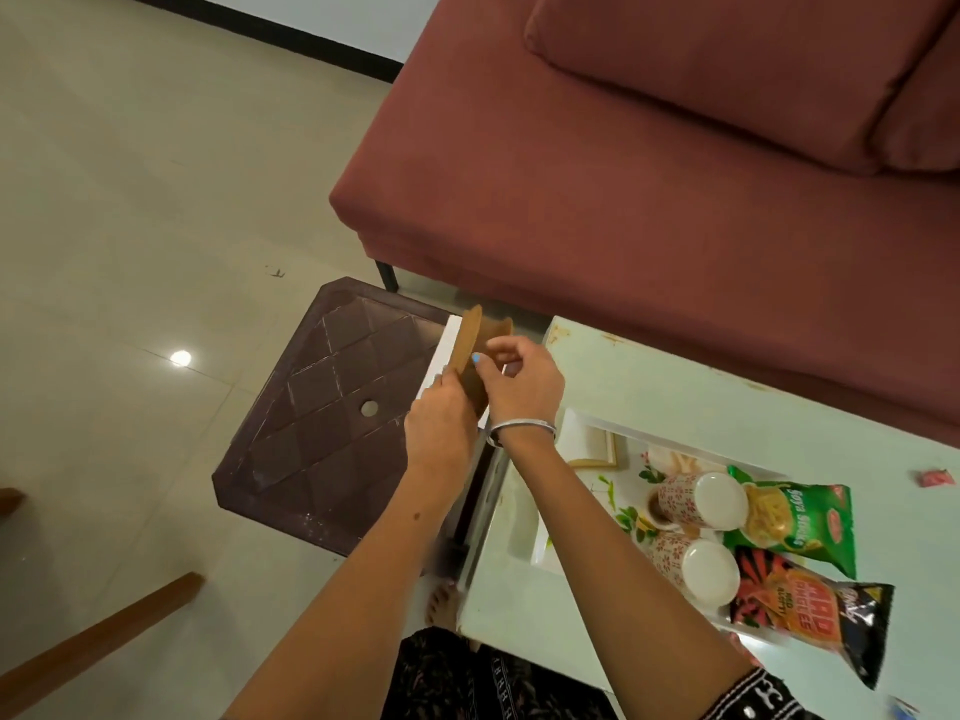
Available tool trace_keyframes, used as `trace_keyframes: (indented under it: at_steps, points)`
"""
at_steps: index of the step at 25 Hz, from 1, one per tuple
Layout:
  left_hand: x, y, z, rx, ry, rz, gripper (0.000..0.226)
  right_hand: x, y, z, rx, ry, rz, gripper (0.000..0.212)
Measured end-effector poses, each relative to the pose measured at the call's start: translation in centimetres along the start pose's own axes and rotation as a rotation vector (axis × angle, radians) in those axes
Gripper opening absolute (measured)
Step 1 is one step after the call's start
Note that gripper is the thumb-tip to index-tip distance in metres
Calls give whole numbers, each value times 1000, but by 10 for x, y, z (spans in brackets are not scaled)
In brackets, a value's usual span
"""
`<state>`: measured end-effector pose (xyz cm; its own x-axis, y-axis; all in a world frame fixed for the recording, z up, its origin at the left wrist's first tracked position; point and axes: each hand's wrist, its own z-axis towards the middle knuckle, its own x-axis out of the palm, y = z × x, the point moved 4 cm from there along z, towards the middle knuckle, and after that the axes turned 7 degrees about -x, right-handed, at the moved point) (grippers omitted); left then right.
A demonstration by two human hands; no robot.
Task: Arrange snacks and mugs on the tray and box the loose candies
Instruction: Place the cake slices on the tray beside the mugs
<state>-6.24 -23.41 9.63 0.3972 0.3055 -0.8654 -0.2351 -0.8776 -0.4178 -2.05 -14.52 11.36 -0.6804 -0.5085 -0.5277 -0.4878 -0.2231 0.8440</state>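
Small brown cardboard box (475, 350) held above the near-left corner of the pale green table (649, 392), flaps raised. Left hand (439, 426) wrapped round the lower side of the box; right hand (522, 381), with a silver bangle (522, 429) at the wrist, pinching a flap near the top. Box well apart from the white floral tray (587, 449), on which lie two patterned ceramic mugs (698, 501) on their sides, a green snack packet (802, 517) and a black-and-orange snack packet (810, 615).

Step in hand, as judged: opening or forming the box for the candies. Best done with the base steadied in the left hand, flaps folded fully back, and the opening kept upward and brought over the table before filling.

Small red wrapped candy (933, 478) lying loose near the far right table edge; another item at the lower right corner cut off and unidentifiable. Box interior hidden by the hands; contents not discernible. Fingertips of the left hand concealed behind the cardboard. Dark brown quilted stool (322, 407) on the floor beside the table.
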Motion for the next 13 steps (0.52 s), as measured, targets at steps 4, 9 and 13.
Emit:
trace_keyframes:
  at_steps: [4, 9, 13]
  points:
    - [26, -11, -22, -67, 103, -324, 23, -31, -37, -13, 154, -81, 30, 26]
    - [74, -27, -52, -20, 237, -427, 15, -70, -96, -28, 176, -32, -125, 20]
    - [102, -19, -69, -73, 383, -425, 22, -77, -122, -54, 243, 5, -158, 24]
